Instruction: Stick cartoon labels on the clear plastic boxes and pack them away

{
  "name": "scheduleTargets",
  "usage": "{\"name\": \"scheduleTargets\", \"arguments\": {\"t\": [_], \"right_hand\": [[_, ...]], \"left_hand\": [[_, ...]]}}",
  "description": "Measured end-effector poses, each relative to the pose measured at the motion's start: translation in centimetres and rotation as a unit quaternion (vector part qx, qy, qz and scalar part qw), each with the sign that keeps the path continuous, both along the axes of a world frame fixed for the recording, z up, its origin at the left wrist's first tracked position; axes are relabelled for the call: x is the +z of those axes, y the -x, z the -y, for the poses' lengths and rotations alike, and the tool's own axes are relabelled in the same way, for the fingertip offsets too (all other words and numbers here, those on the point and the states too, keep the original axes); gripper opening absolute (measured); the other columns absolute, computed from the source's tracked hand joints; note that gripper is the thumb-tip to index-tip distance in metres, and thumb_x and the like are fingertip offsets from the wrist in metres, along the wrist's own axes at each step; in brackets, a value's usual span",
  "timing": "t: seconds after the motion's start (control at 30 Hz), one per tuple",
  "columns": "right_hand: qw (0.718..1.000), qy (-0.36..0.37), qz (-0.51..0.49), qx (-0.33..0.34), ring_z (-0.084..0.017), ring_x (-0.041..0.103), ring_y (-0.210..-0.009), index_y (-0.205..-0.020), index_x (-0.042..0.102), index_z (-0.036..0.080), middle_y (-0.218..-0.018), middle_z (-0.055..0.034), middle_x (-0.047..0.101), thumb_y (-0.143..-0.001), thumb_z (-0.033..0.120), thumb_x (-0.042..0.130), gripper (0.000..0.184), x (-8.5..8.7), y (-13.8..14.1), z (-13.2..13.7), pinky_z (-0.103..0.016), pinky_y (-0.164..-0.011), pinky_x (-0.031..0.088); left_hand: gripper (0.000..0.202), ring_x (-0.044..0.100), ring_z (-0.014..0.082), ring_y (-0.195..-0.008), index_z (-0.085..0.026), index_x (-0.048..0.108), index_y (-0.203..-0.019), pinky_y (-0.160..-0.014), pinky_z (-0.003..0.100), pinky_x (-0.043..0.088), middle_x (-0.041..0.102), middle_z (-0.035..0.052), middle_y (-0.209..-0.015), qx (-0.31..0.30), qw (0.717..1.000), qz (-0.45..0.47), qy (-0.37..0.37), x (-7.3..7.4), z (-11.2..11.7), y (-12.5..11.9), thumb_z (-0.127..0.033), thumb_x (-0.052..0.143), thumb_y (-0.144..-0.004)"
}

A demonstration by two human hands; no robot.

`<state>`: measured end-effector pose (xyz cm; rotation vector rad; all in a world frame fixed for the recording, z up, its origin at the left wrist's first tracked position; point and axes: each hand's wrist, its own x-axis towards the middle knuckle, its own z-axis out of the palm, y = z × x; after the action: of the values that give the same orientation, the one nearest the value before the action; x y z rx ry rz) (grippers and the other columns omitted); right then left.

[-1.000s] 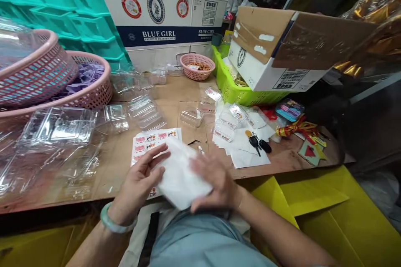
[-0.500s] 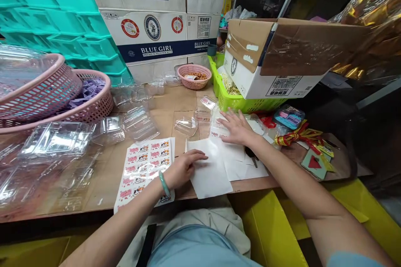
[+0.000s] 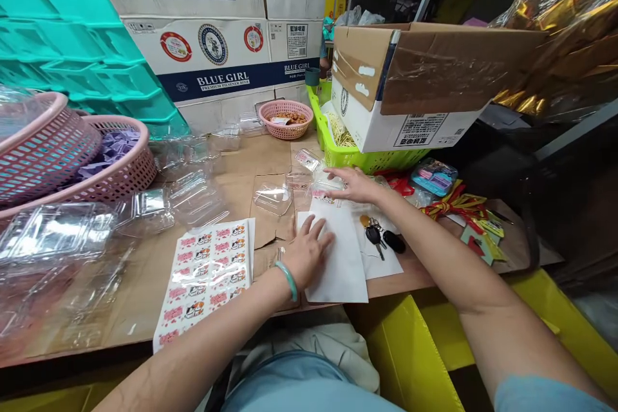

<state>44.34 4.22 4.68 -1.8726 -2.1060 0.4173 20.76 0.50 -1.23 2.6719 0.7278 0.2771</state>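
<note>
My left hand (image 3: 311, 252), with a green bangle at the wrist, rests on a blank white sheet (image 3: 340, 264), its fingers spread. Over the sheet's far end is my right hand (image 3: 356, 185), thumb and fingers apart, next to a clear plastic lid or box (image 3: 321, 181) partly hidden by it. A strip of printed cat stickers (image 3: 322, 196) shows just below its thumb. To the left lies a sheet of pink-lettered cat stickers (image 3: 205, 270). A clear plastic lid (image 3: 273, 198) sits between the sticker sheet and my right hand.
Clear plastic containers (image 3: 58, 225) and pink baskets (image 3: 140, 161) fill the left side. A small pink basket (image 3: 284, 121) stands at the back. To the right are a lime-green basket (image 3: 357, 159) under a carton (image 3: 367, 119), keys (image 3: 374, 236) and ribbons (image 3: 454, 203).
My left hand has moved onto the white sheet, which now lies straighter. My right hand has lifted from lying flat, with fingers more bent. The keys have come into view. The head view has shifted.
</note>
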Motion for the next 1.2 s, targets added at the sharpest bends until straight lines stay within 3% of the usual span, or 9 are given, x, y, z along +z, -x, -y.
{"name": "scheduleTargets", "arguments": {"t": [0.13, 0.23, 0.43, 0.6, 0.73, 0.83, 0.93, 1.07, 1.2], "right_hand": [[0.998, -0.022, -0.040, -0.046, -0.023, 0.061, -0.102, -0.133, 0.054, 0.017, -0.120, -0.0104, 0.066, -0.092, 0.047, 0.051, 0.051, 0.2, -1.5, -0.1, -0.038, -0.093, 0.043], [0.999, -0.025, -0.009, -0.035, -0.025, 0.060, -0.107, -0.128, 0.059, 0.017, -0.121, -0.0110, 0.066, -0.091, 0.049, 0.052, 0.050, 0.2, -1.9, 0.2, -0.038, -0.095, 0.043], [0.994, -0.072, 0.084, 0.015, -0.029, 0.050, -0.124, -0.131, 0.056, 0.023, -0.132, -0.0098, 0.059, -0.085, 0.051, 0.060, 0.053, -0.9, -0.5, 1.8, -0.050, -0.106, 0.033], [0.986, -0.105, 0.125, 0.042, -0.030, 0.046, -0.129, -0.135, 0.051, 0.025, -0.138, -0.0086, 0.054, -0.087, 0.039, 0.061, 0.051, -1.6, 0.7, 3.7, -0.057, -0.109, 0.028], [0.966, -0.119, 0.212, 0.084, -0.035, 0.041, -0.133, -0.125, 0.059, 0.022, -0.140, -0.0112, 0.051, -0.087, 0.022, 0.058, 0.038, -2.4, 1.6, 5.7, -0.066, -0.110, 0.018], [0.962, -0.157, 0.212, 0.073, -0.037, 0.036, -0.136, -0.128, 0.055, 0.018, -0.143, -0.0145, 0.048, -0.085, 0.018, 0.056, 0.043, -2.7, 3.8, 7.4, -0.067, -0.110, 0.017], [0.969, -0.192, 0.135, 0.081, -0.035, 0.032, -0.139, -0.135, 0.047, 0.015, -0.142, -0.0160, 0.049, -0.089, 0.027, 0.055, 0.048, -2.9, 9.2, 9.0, -0.063, -0.112, 0.020], [0.968, -0.127, 0.013, 0.216, -0.032, 0.032, -0.140, -0.143, 0.037, 0.017, -0.146, -0.0147, 0.045, -0.089, 0.043, 0.057, 0.064, -4.3, 20.5, 10.5, -0.060, -0.114, 0.023], [0.954, -0.121, -0.024, 0.273, -0.038, 0.032, -0.138, -0.143, 0.037, 0.013, -0.148, -0.0182, 0.040, -0.077, 0.047, 0.071, 0.082, -6.8, 29.5, 10.5, -0.063, -0.112, 0.026]], "left_hand": [[0.064, 0.023, 0.0387, -0.142, -0.022, 0.044, -0.142, -0.110, 0.068, 0.004, 0.031, 0.0171, -0.154, -0.063, 0.997, -0.029, 0.022, -1.1, 1.1, -0.2, -0.054, 0.051, -0.087], [0.074, 0.022, 0.0398, -0.142, -0.020, 0.041, -0.144, -0.110, 0.068, 0.002, 0.028, 0.0188, -0.154, -0.055, 0.996, -0.057, 0.041, -1.5, 0.2, -2.1, -0.066, 0.039, -0.087], [0.074, 0.025, 0.0396, -0.140, -0.016, 0.039, -0.144, -0.110, 0.065, 0.015, 0.031, 0.0203, -0.152, -0.029, 0.995, -0.091, 0.010, -1.1, -1.5, -7.1, -0.064, 0.041, -0.088], [0.037, 0.051, 0.0311, -0.114, -0.008, 0.059, -0.113, -0.096, 0.043, 0.042, 0.056, 0.0195, -0.119, -0.062, 0.994, -0.024, -0.083, 0.2, 0.0, -6.4, -0.036, 0.051, -0.090], [0.027, 0.058, 0.0235, -0.095, -0.015, 0.063, -0.102, -0.084, 0.036, 0.048, 0.063, 0.0110, -0.104, -0.111, 0.993, 0.031, -0.037, 1.9, 2.4, -1.7, -0.037, 0.052, -0.091], [0.026, 0.061, 0.0194, -0.095, -0.017, 0.062, -0.105, -0.085, 0.031, 0.049, 0.063, 0.0102, -0.108, -0.063, 0.983, 0.167, 0.039, 2.7, 3.3, 4.3, -0.035, 0.051, -0.092], [0.019, 0.059, 0.0186, -0.102, -0.018, 0.061, -0.106, -0.091, 0.032, 0.048, 0.063, 0.0101, -0.108, 0.134, 0.949, 0.282, 0.045, 2.5, 2.8, 11.9, -0.025, 0.050, -0.092], [0.020, 0.058, 0.0187, -0.091, -0.018, 0.059, -0.103, -0.081, 0.032, 0.048, 0.059, 0.0074, -0.100, 0.442, 0.854, 0.274, 0.008, 0.7, 3.0, 21.6, -0.031, 0.056, -0.088], [0.030, 0.057, 0.0150, -0.075, -0.017, 0.060, -0.093, -0.068, 0.026, 0.048, 0.059, 0.0026, -0.085, 0.547, 0.748, 0.314, 0.208, -1.0, 5.9, 26.6, -0.045, 0.063, -0.081]]}}
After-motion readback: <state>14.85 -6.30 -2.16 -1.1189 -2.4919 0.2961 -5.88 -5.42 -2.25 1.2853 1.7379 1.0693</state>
